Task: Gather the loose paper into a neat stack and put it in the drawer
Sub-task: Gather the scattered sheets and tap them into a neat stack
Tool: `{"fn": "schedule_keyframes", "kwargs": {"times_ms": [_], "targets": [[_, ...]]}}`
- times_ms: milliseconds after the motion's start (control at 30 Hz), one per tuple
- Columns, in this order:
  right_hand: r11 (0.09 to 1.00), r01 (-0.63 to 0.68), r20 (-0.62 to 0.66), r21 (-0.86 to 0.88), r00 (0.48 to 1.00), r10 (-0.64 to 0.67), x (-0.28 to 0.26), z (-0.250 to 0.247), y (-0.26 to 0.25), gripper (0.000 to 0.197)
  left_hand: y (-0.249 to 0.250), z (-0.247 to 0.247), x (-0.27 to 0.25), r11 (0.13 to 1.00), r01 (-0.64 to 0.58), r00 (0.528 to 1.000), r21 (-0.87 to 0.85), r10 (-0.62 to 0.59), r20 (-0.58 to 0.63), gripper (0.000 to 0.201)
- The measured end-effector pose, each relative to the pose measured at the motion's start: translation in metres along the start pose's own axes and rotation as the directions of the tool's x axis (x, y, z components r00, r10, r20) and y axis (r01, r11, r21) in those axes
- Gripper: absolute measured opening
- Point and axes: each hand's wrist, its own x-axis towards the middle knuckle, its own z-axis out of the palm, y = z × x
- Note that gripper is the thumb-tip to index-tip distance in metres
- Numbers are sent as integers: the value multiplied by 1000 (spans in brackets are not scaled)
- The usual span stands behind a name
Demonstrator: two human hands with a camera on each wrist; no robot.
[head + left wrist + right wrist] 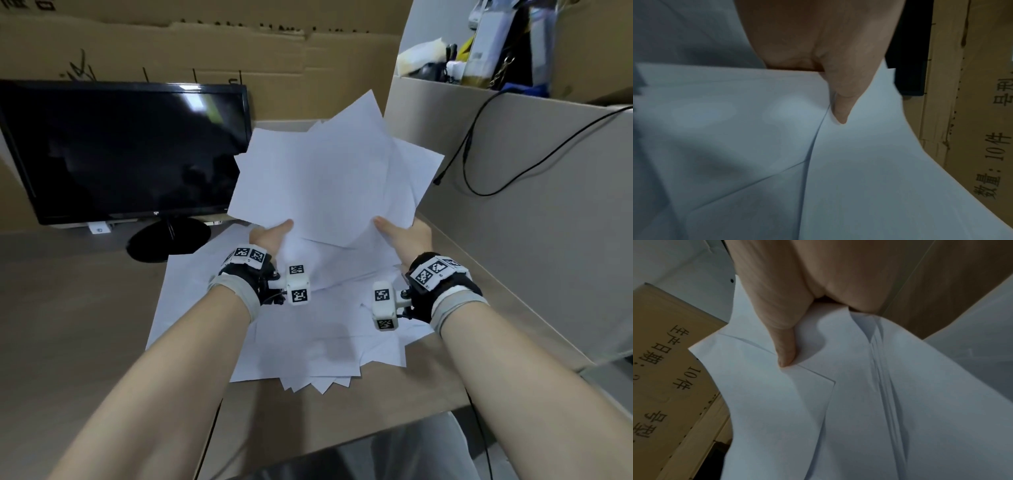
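Observation:
A fanned, uneven bundle of white paper (329,174) is raised off the desk, held upright between both hands. My left hand (272,234) pinches its lower left edge, thumb on the front sheet. My right hand (400,234) pinches the lower right edge the same way. The left wrist view shows the thumb (840,104) pressed on the paper (869,170). The right wrist view shows the thumb (785,352) on the sheets (859,402), whose edges are splayed. More loose sheets (308,339) lie spread on the desk below. No drawer is in view.
A black monitor (126,150) stands at the left on the desk (78,301). Cardboard sheets (205,51) back the desk. A grey partition (513,212) runs along the right with a black cable (479,150) over it and clutter (479,51) on top.

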Motion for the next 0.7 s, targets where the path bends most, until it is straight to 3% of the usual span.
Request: {"fn": "schedule_keyframes", "kwargs": {"times_ms": [100, 167, 233, 300, 400, 533, 600, 700], "targets": [[998, 7, 27, 69, 1000, -8, 1, -2, -3, 26, 1, 2, -6, 992, 6, 1000, -125, -5, 7, 87], [993, -7, 33, 118, 999, 3, 0, -2, -3, 27, -2, 2, -10, 970, 56, 998, -236, -48, 38, 106], [990, -15, 24, 143, 1000, 12, 0, -3, 0, 31, -18, 3, 1, 963, 137, 989, -232, -120, 90, 136], [992, 0, 10, 125, 1000, -2, -1, -5, 4, 39, -35, 4, 17, 976, 148, 986, -160, -134, 97, 141], [997, 21, 8, 76, 1000, -22, -1, -5, 13, 44, -27, 6, -3, 996, 62, 994, -64, -55, 97, 115], [1000, 2, 44, -22, 999, -1, 4, -2, 21, 31, -18, 18, -16, 989, -79, 990, -126, 93, 110, 34], [1000, -5, 55, -26, 998, 6, 6, -3, 22, 26, -16, 24, -16, 986, -109, 988, -128, 121, 95, 25], [999, 21, 29, 38, 999, -22, 7, -5, 18, 26, -11, 26, -12, 979, -139, 988, -149, 146, 42, 26]]}}
